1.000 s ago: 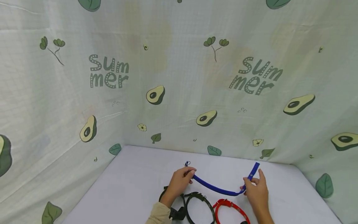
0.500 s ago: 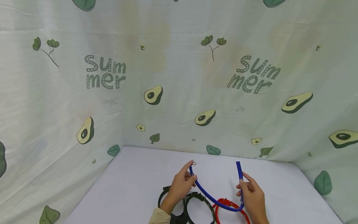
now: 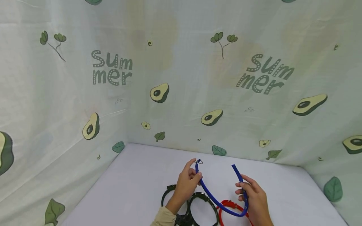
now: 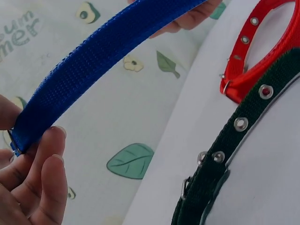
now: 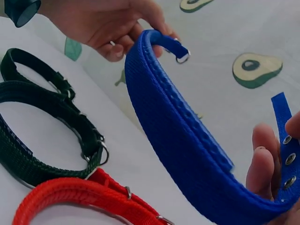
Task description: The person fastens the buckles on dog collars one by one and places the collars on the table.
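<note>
A blue webbing pet collar (image 3: 210, 195), unbuckled, hangs in a U between the two hands above the table. My left hand (image 3: 186, 182) pinches it near the end with the metal ring (image 5: 183, 57), thumb and fingertips on the strap. My right hand (image 3: 254, 197) grips the other end, where metal eyelets (image 5: 290, 159) line the narrow strap and its tip sticks up past the fingers. The wide padded middle of the collar bows down toward me, overlapping the red collar (image 3: 231, 204) in the head view.
On the white table (image 3: 135, 188) lie closed collars in a row: a dark green one (image 5: 35, 65) at the left, another dark green one (image 5: 47, 171) beside it, then the red one. A curtain (image 3: 181, 78) printed with avocados hangs behind the table.
My hands have drawn closer together, so the blue collar sags in a deeper U. Its eyelet end now leans left instead of right. The collars on the table stay put.
</note>
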A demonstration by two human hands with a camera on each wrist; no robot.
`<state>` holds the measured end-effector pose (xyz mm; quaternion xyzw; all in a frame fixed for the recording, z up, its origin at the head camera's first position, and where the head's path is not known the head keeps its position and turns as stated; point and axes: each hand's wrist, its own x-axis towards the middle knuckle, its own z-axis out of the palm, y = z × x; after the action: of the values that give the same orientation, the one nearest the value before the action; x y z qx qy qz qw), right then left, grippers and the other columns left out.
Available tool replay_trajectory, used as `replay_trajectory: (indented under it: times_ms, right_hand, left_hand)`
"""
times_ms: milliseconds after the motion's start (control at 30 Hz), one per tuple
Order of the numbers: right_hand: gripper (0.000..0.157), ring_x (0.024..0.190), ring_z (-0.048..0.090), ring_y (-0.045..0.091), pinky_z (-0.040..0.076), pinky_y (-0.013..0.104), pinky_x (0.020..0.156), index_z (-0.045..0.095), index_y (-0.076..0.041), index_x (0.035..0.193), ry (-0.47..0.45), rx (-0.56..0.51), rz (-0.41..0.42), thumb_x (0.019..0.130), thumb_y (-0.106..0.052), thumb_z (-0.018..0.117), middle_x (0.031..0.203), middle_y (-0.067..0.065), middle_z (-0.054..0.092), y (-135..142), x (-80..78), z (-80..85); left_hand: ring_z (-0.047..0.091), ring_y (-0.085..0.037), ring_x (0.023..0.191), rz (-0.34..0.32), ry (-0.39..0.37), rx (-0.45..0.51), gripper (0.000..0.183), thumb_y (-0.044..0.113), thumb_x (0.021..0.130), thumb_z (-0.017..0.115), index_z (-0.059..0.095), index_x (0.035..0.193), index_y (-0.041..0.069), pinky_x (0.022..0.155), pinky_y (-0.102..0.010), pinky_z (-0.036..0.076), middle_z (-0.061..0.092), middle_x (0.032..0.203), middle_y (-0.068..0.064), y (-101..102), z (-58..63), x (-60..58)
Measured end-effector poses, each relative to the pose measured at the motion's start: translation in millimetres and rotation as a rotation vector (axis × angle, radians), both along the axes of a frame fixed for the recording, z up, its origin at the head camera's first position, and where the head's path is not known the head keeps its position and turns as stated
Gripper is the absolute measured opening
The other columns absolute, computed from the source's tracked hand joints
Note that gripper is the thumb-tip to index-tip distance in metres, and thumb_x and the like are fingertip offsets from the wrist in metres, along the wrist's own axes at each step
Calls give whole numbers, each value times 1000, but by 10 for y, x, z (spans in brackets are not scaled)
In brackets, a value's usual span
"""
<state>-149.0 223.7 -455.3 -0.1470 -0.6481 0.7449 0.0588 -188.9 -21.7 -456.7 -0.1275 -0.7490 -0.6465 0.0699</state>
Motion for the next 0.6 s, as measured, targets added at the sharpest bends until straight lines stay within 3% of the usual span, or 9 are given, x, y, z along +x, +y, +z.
replay_trajectory:
  times_ms: [167,400,600]
  right_hand:
    - [34,70,63,21,56,32,63,52,-5,134,27,26,-13,103,-18,57,89,3,68,-75,5,43]
    - [39,71,61,23,56,32,63,55,-5,129,21,114,-15,101,-32,62,92,8,67,-131,-32,106]
    - [26,70,60,21,55,32,62,55,-1,121,26,165,9,102,-18,59,96,11,68,-191,42,133]
  left_hand:
    - [60,-16,69,34,-12,25,51,20,99,64,45,146,18,56,-25,51,65,83,1,54,17,22]
    - [58,-18,66,72,-19,53,44,23,99,64,47,139,16,53,-26,50,69,87,1,67,60,-9]
    - [66,-18,65,61,-59,80,35,28,98,66,52,125,11,55,-26,51,71,82,-4,75,32,26]
